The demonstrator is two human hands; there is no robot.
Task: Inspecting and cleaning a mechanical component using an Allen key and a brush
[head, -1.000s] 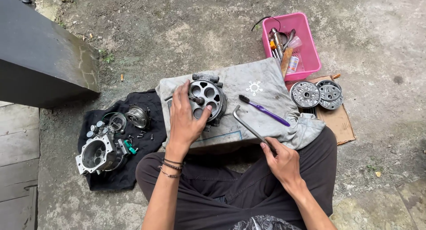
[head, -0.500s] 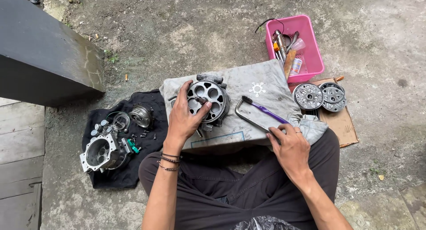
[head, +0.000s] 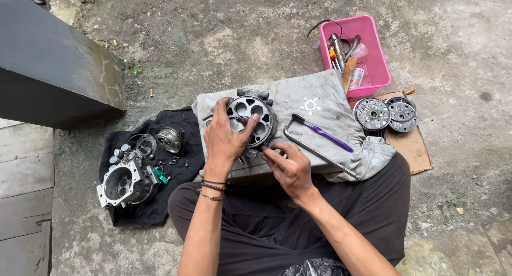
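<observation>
A metal housing (head: 124, 183) is laid on a black cloth (head: 176, 172) at the far left. On the grey cloth (head: 314, 95), a round holed metal part (head: 255, 118) is gripped from its left by the left hand (head: 224, 140), fingers curled over it. Just below it, its lower edge is touched by the right hand (head: 290, 167), fingers pinched. Farther right, tools are held in a pink basket (head: 378, 63).

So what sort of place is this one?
Likely an outdoor, makeshift repair spot: bare concrete ground, a grey cloth as workbench, dismantled metal engine parts on a black cloth, and a pink plastic basket of tools.
</observation>
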